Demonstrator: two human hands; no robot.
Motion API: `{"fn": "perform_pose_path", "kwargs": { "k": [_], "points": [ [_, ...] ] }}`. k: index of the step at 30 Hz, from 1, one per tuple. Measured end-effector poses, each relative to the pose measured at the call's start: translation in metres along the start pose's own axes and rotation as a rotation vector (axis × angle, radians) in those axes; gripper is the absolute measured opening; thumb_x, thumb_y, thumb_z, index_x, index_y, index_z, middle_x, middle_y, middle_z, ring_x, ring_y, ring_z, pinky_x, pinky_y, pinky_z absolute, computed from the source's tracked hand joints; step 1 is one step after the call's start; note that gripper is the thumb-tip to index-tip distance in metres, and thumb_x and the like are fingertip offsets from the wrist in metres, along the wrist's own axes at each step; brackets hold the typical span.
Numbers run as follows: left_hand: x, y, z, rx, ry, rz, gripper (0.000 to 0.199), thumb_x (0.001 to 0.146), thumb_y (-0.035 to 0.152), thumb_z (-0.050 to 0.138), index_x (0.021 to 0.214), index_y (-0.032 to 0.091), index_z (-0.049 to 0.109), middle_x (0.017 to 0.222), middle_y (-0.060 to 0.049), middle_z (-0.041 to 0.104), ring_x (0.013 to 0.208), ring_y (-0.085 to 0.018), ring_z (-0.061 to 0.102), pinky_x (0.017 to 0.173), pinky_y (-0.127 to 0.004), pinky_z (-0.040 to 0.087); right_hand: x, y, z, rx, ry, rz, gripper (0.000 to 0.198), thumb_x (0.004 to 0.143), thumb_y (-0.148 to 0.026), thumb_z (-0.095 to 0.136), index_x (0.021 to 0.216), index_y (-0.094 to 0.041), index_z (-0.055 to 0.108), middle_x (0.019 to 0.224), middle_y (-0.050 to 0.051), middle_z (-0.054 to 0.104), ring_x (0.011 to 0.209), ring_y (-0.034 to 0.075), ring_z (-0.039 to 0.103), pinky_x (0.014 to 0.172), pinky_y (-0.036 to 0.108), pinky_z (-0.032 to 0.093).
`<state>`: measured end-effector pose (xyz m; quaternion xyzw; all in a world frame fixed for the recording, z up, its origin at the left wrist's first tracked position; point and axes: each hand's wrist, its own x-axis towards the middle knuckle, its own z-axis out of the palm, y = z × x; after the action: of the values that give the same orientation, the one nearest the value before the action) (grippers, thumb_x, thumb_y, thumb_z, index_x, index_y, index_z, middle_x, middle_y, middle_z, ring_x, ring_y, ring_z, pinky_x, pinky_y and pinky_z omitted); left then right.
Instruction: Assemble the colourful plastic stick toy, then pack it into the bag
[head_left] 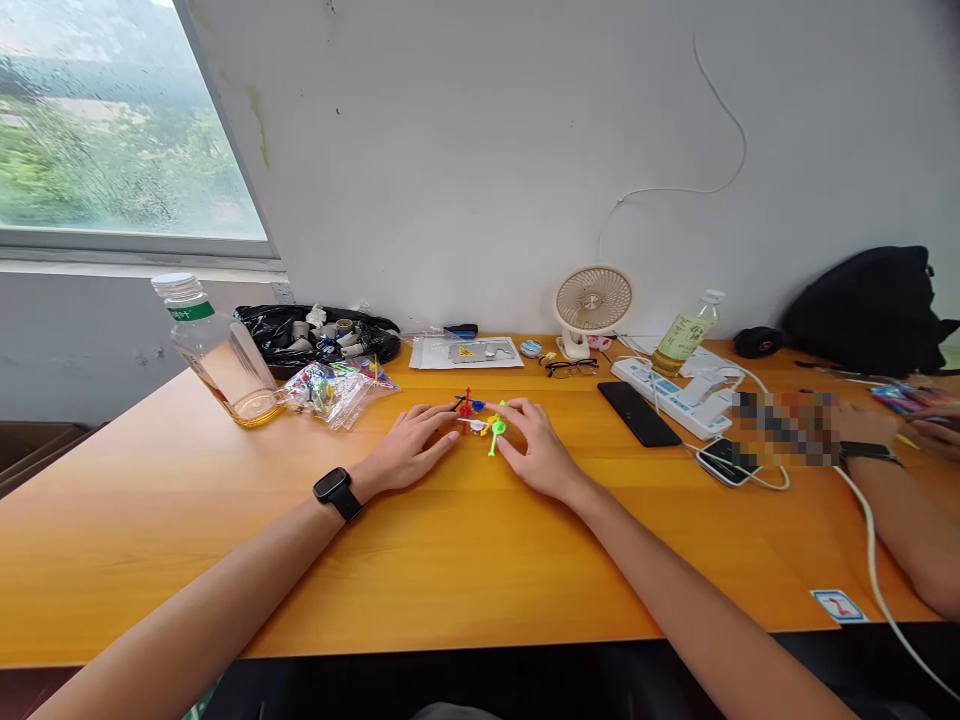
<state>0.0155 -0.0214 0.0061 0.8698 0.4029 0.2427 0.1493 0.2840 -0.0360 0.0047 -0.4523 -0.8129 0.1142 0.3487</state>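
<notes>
Flanking bright plastic pieces (478,427): 1 left hand (409,448), 1 right hand (541,453).

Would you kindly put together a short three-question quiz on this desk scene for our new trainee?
1. True or false: the green piece is nearer the person's right hand than the left hand.
2. What colour is the watch worn just behind the left hand?
3. Which item lies just in front of the fan? A) scissors, B) eyeglasses, C) a mug.

Key: 1. True. 2. Black. 3. B.
</notes>
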Motion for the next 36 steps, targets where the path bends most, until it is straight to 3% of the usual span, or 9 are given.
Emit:
{"fn": "perform_pose_path", "kwargs": {
  "k": [4,7,14,19,24,27,31,34,36],
  "points": [
    [0.000,0.006,-0.003,-0.037,-0.035,0.081,0.044,0.108,0.048,0.046,0.147,0.033,0.059,0.155,-0.004,0.059,0.143,-0.027,0.053,0.120,-0.049,0.041,0.000,0.013,0.006,-0.038,-0.115,0.052,0.062,0.096,-0.025,0.065,0.156,-0.029,0.052,0.152,0.013,0.047,0.143,0.031,0.045,0.122,0.053,0.037],
    [-0.001,0.010,-0.003,-0.054,-0.064,0.134,0.047,0.104,0.046,0.055,0.150,0.034,0.057,0.154,-0.005,0.060,0.143,-0.029,0.054,0.121,-0.049,0.042,0.001,0.014,0.008,-0.005,-0.180,-0.006,0.061,0.095,-0.019,0.062,0.155,-0.028,0.052,0.149,0.012,0.051,0.138,0.029,0.049,0.120,0.051,0.038],
    [-0.004,0.016,-0.005,-0.138,-0.045,0.186,0.054,0.099,0.044,0.065,0.151,0.034,0.055,0.149,-0.005,0.063,0.140,-0.027,0.057,0.121,-0.044,0.043,0.005,0.005,0.005,0.004,-0.076,-0.011,0.042,0.094,-0.016,0.060,0.134,-0.025,0.069,0.121,0.010,0.062,0.116,0.028,0.055,0.107,0.047,0.047],
    [-0.006,0.020,-0.009,-0.155,0.003,0.124,0.059,0.097,0.050,0.067,0.151,0.031,0.054,0.149,-0.007,0.062,0.138,-0.030,0.057,0.119,-0.047,0.045,0.005,0.008,-0.001,-0.065,-0.072,0.046,0.059,0.083,-0.012,0.064,0.140,-0.027,0.067,0.129,0.009,0.062,0.121,0.029,0.055,0.110,0.048,0.043],
    [0.001,0.011,-0.011,-0.067,0.173,0.004,0.044,0.104,0.047,0.055,0.143,0.027,0.057,0.144,-0.009,0.064,0.135,-0.029,0.058,0.117,-0.046,0.047,0.004,-0.003,-0.007,-0.054,0.074,0.064,0.033,0.093,-0.020,0.061,0.125,-0.022,0.072,0.118,0.010,0.067,0.114,0.029,0.059,0.103,0.045,0.046],
    [0.012,0.001,-0.016,0.012,0.203,-0.084,0.041,0.104,0.044,0.051,0.140,0.024,0.058,0.140,-0.012,0.064,0.130,-0.030,0.061,0.112,-0.047,0.050,0.005,-0.011,-0.015,-0.025,0.092,-0.025,0.023,0.103,-0.028,0.056,0.119,-0.022,0.072,0.112,0.010,0.071,0.109,0.027,0.060,0.100,0.043,0.045],
    [0.040,-0.015,-0.025,0.166,0.186,-0.089,0.039,0.105,0.037,0.046,0.138,0.021,0.058,0.139,-0.014,0.064,0.128,-0.033,0.062,0.110,-0.049,0.050,0.004,-0.015,-0.025,0.058,-0.113,-0.165,0.036,0.111,-0.040,0.044,0.103,-0.022,0.074,0.099,0.008,0.076,0.095,0.023,0.065,0.089,0.037,0.046],
    [0.075,-0.033,-0.029,0.271,0.212,-0.140,0.042,0.101,0.035,0.053,0.139,0.019,0.057,0.137,-0.016,0.065,0.126,-0.034,0.062,0.106,-0.048,0.051,0.001,-0.017,-0.030,0.091,-0.232,-0.192,0.039,0.094,-0.058,0.071,0.104,-0.021,0.074,0.093,0.005,0.075,0.085,0.022,0.067,0.080,0.033,0.046],
    [0.102,-0.046,-0.029,0.269,0.247,-0.244,0.047,0.096,0.040,0.062,0.137,0.019,0.058,0.135,-0.016,0.067,0.125,-0.035,0.063,0.101,-0.045,0.053,-0.001,-0.018,-0.031,0.063,-0.279,-0.195,0.043,0.079,-0.057,0.086,0.096,-0.021,0.072,0.087,0.002,0.072,0.078,0.020,0.063,0.074,0.031,0.043]
  ]
}}
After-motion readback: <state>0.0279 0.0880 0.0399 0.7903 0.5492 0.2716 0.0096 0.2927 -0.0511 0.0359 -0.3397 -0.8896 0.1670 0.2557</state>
